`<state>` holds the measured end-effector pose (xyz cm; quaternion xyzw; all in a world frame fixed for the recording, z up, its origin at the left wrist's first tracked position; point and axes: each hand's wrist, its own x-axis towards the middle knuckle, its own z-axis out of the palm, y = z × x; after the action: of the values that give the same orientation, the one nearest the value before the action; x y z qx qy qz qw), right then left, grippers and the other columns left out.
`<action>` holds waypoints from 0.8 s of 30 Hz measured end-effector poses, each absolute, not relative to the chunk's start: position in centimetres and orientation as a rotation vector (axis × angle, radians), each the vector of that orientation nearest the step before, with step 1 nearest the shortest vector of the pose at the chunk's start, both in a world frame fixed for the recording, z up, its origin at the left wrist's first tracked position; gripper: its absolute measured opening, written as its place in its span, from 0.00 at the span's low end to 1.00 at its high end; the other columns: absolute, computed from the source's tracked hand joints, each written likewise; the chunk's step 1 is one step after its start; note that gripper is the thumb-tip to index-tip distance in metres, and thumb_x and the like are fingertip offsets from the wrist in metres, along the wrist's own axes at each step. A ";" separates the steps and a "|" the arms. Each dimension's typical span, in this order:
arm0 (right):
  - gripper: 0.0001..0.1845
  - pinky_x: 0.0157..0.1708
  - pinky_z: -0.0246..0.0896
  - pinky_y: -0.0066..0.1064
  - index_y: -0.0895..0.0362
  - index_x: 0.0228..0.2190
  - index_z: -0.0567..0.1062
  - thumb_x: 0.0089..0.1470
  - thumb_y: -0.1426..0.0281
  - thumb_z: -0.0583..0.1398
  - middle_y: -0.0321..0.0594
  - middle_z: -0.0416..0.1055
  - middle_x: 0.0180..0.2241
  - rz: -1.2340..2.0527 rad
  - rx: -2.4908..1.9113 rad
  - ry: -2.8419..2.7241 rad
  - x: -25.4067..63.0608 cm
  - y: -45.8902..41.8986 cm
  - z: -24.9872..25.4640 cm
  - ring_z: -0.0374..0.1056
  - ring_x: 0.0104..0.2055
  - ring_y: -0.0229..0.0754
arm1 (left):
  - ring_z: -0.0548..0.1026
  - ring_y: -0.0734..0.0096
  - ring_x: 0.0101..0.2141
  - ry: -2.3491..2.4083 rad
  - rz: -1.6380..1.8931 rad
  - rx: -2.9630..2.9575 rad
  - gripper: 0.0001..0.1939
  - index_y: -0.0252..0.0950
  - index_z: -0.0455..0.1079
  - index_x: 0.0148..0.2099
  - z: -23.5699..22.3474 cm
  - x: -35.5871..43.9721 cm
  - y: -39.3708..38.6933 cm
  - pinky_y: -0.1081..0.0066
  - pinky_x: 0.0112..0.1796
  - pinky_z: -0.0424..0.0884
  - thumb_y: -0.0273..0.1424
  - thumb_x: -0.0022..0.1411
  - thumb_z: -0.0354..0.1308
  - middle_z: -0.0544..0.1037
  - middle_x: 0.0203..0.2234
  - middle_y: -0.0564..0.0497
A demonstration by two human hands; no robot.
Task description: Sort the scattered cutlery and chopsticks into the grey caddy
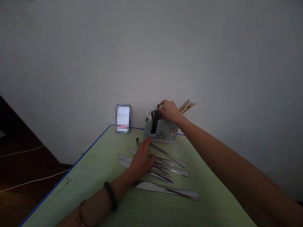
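Note:
A grey utensil holder (163, 134) with round holes in its front stands near the wall. My right hand (169, 110) is over its top, closed on a dark upright handle (158, 112); the lower part of this piece is hidden in the holder. My left hand (142, 157) lies palm down over several metal table knives, its fingers stretched toward the holder's lower front edge. One large table knife (165, 189) lies nearest me, below that hand. Another knife (169, 154) points from the holder's base to the right. White and dark handles (154, 118) stand in the holder's left part.
Wooden chopsticks (187, 106) lean out of the holder's right end. A phone (123, 118) with a lit, blurred screen is propped against the wall (213, 63). The green tabletop (94, 170) has a blue edge. White cables (35, 180) run at the left.

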<state>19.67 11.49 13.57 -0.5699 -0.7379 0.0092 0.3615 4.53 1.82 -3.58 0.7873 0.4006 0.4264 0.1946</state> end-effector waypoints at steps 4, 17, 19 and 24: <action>0.15 0.41 0.63 0.37 0.66 0.43 0.72 0.53 0.74 0.58 0.54 0.74 0.33 -0.161 -1.718 -1.993 19.9 11.1 13.6 0.71 0.40 0.48 | 0.58 0.57 0.58 1.124 1.214 2.206 0.28 0.34 0.55 0.58 -3.7 4.5 1.8 0.52 0.58 0.56 0.21 0.54 0.51 0.60 0.57 0.40; 0.14 0.41 0.62 0.35 0.58 0.43 0.70 0.56 0.71 0.52 0.44 0.74 0.34 -0.086 -1.423 -1.889 21.2 -0.4 5.9 0.69 0.37 0.43 | 0.63 0.61 0.53 1.125 1.232 2.177 0.23 0.34 0.59 0.53 -3.1 4.4 1.7 0.56 0.56 0.59 0.20 0.53 0.50 0.64 0.49 0.43; 0.13 0.45 0.61 0.38 0.58 0.43 0.70 0.57 0.70 0.51 0.47 0.72 0.39 -0.097 -1.415 -1.943 21.8 -2.1 2.5 0.66 0.43 0.45 | 0.63 0.61 0.52 1.115 1.220 2.186 0.22 0.35 0.59 0.53 -3.1 4.3 1.7 0.56 0.56 0.59 0.21 0.54 0.50 0.64 0.49 0.43; 0.13 0.45 0.59 0.39 0.59 0.43 0.70 0.57 0.69 0.53 0.48 0.70 0.43 -0.058 -1.648 -2.051 23.3 -3.2 -2.0 0.64 0.45 0.48 | 0.64 0.62 0.52 1.118 1.191 2.192 0.20 0.36 0.61 0.52 -3.2 4.4 1.4 0.57 0.54 0.61 0.23 0.56 0.50 0.65 0.50 0.44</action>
<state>23.30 -3.21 -1.99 -0.6061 -0.7540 -0.0211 0.2522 4.38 1.44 -3.18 0.7853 0.4005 0.4266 0.2023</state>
